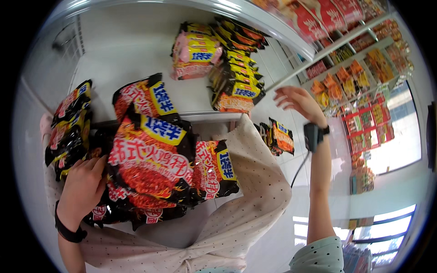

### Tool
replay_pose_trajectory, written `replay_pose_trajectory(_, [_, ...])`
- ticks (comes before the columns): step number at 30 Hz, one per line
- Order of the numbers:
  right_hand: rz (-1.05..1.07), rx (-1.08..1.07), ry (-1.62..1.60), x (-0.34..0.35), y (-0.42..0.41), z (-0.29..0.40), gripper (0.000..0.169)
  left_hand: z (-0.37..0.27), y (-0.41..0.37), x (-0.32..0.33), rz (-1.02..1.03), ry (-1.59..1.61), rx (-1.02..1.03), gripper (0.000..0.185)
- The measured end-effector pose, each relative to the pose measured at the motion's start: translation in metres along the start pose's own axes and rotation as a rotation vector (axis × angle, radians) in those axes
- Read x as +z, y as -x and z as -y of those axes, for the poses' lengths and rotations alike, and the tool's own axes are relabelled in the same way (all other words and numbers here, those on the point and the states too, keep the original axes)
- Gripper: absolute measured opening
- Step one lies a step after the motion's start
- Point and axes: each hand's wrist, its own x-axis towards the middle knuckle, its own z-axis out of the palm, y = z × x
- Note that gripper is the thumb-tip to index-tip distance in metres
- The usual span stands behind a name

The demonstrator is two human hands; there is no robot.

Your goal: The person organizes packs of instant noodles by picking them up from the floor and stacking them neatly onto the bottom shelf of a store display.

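My left hand (83, 186) reaches, back up, into the packs on my lap, its fingertips hidden among black wrappers. Beside it, a large black and red instant noodle packet (150, 157) lies on top of several like it. Upright packets (70, 126) lean together just beyond my left hand. My right hand (300, 102) is raised over the floor at the right, fingers apart, holding nothing. Left of it, a row of black and yellow noodle packets (240, 85) and a row of pink and yellow noodle packets (196, 54) stand on the white shelf (136, 51).
The shelf's front edge (211, 117) runs before my knees. Some noodle packets (280, 136) rest on the tiled floor beside my right knee. A clear curved panel (205, 6) arches over the shelf. Stocked snack racks (341, 82) stand at the right.
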Motion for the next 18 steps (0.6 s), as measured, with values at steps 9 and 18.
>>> replay_pose_trajectory(9, [-0.080,0.164,-0.621,0.025,-0.218,-0.001,0.038,0.004,0.020,0.017,-0.082,-0.090,0.064,0.049])
replay_pose_trajectory(18, [-0.333,0.036,-1.205,0.054,-0.279,-0.024,0.034,-0.001,0.032,0.016,-0.014,-0.259,0.034,0.051])
